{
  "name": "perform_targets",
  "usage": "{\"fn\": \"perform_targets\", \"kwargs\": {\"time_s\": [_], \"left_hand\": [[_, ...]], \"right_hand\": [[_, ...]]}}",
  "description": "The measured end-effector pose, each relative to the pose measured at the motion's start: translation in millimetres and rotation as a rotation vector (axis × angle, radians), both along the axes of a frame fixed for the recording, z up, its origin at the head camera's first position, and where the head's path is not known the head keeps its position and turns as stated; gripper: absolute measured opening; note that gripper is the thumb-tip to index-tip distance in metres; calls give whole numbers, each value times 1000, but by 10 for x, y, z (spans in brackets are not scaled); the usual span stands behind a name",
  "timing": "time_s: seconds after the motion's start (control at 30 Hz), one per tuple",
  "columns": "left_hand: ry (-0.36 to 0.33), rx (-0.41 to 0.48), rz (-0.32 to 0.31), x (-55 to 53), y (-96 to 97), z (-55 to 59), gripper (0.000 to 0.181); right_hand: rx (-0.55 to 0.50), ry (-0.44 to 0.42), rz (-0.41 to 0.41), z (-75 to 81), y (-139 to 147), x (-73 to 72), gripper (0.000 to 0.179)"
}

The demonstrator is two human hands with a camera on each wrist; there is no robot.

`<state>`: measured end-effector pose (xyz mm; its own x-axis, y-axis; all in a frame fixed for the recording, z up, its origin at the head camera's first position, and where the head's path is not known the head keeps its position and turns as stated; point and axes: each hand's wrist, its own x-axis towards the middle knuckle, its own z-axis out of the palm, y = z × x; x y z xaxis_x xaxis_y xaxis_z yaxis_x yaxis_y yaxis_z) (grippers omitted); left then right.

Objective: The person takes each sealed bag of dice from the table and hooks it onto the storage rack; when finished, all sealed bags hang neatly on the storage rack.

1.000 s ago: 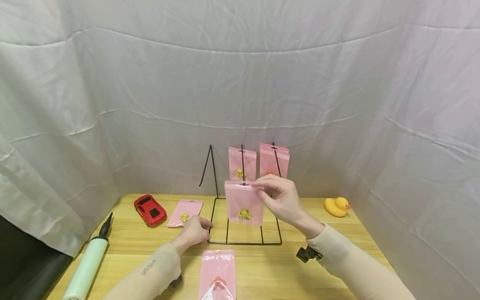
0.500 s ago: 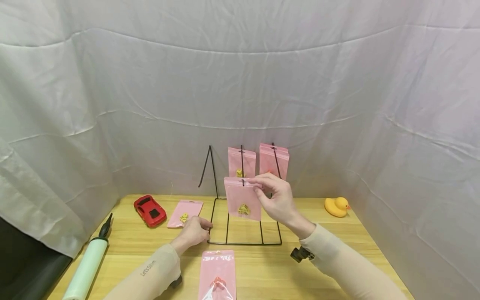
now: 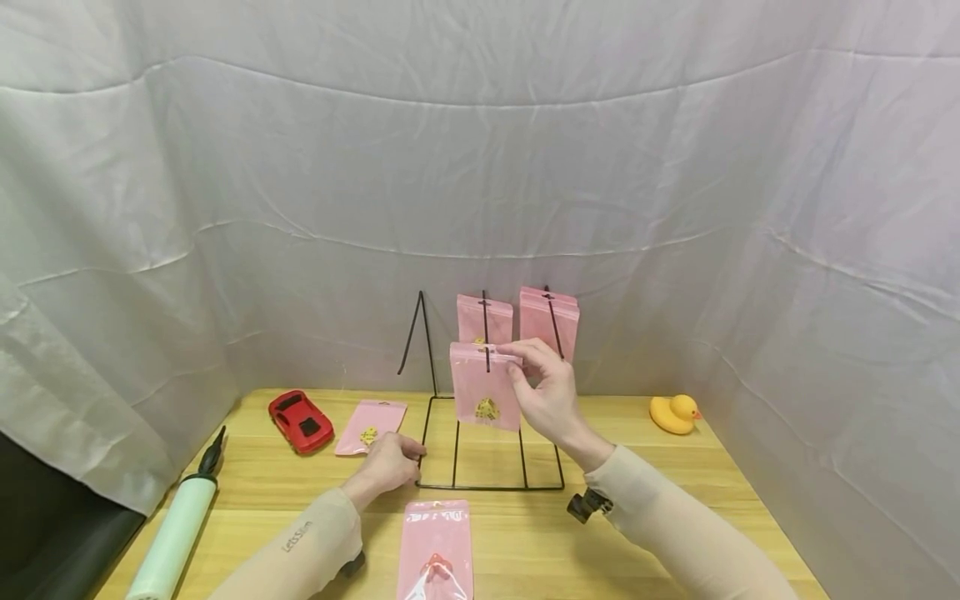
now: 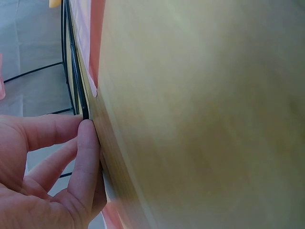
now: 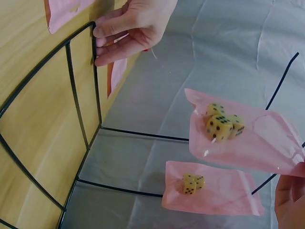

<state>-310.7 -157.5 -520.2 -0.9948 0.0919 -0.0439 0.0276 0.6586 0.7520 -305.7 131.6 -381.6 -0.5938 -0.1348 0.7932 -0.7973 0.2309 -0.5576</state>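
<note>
My right hand (image 3: 551, 396) pinches the top right edge of a pink zip bag (image 3: 468, 383) with yellow dice (image 5: 219, 126) inside. The middle hook of a black wire display rack (image 3: 487, 487) passes through the bag's hang hole, its tip showing in front. Farther back on that same hook hangs another pink bag (image 5: 224, 191) of yellow dice. Pink bags (image 3: 542, 315) also hang from the right hook, partly behind my right hand. My left hand (image 3: 386, 465) grips the rack's base wire (image 4: 78, 71) at the front left, between thumb and finger. The left hook (image 3: 417, 333) carries nothing.
Left of the rack lies a pink bag with yellow dice (image 3: 371, 421). Another pink bag with red contents (image 3: 437, 542) lies in front. A red toy car (image 3: 300, 421) and a pale green hand pump (image 3: 176, 533) are left; a yellow rubber duck (image 3: 673, 414) is right.
My right hand has moved back and slightly up with the bag, sliding it farther along the middle hook, so more of the hook's tip now shows. The left hand stays in place.
</note>
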Motion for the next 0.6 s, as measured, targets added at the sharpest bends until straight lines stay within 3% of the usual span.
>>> {"fn": "perform_targets", "kwargs": {"time_s": [0.1,0.2,0.37,0.53,0.6], "left_hand": [[-14,4,13,-27,2,-19,49],[-22,-6,27,-105,-23,-116,49],[-11,6,37,-204,-51,-249,46],[-6,15,28,-233,-56,-296,46],[-3,4,26,-207,-48,-264,46]], "right_hand": [[-1,-14,-30,4,-14,-38,34],[-12,-12,-47,5,-32,-85,33],[-80,1,-3,-24,-86,-163,31],[-148,-70,20,-30,-164,-198,33],[-168,-104,4,-21,-185,-214,33]]}}
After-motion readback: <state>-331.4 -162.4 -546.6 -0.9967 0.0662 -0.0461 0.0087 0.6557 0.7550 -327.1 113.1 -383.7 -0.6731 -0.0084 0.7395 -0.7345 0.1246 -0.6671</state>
